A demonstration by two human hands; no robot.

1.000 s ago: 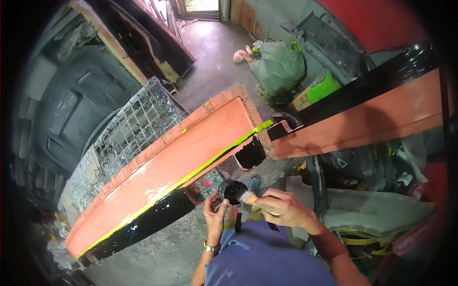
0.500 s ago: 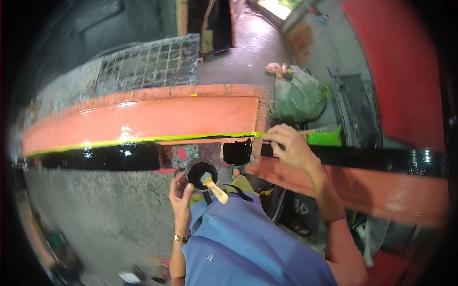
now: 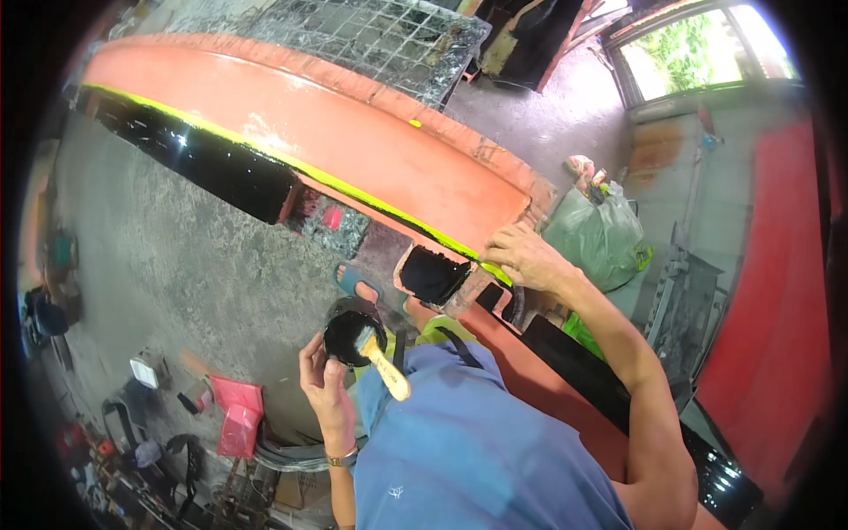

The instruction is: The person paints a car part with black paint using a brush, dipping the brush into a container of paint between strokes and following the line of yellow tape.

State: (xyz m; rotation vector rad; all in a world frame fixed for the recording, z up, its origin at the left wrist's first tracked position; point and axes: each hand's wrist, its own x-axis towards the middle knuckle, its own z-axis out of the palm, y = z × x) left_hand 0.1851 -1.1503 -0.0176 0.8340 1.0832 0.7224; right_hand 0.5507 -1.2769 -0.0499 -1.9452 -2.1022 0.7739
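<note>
My left hand (image 3: 324,380) holds a small black can (image 3: 340,336) of glossy dark paint, with a wooden-handled brush (image 3: 385,369) resting in it, bristles down. My right hand (image 3: 521,261) has curled fingertips pinched on the end of a yellow-green tape (image 3: 406,219) at the right end of a long salmon-coloured moulded piece (image 3: 309,115). The tape runs along that piece's near edge, beside a glossy black band (image 3: 194,172). Close below my right hand is a small black-coated recess (image 3: 431,274) with a pale rim.
A crusted metal grid (image 3: 389,44) stands behind. A plastic bag (image 3: 596,234) and a red panel (image 3: 768,291) are at the right, an open window (image 3: 671,57) at the top right. Pink (image 3: 234,420) and assorted items lie on the concrete floor (image 3: 221,291) at the lower left.
My right hand has left the brush in the can and moved to the tape's end. My left hand still holds the can. The view has swung round over the moulded piece.
</note>
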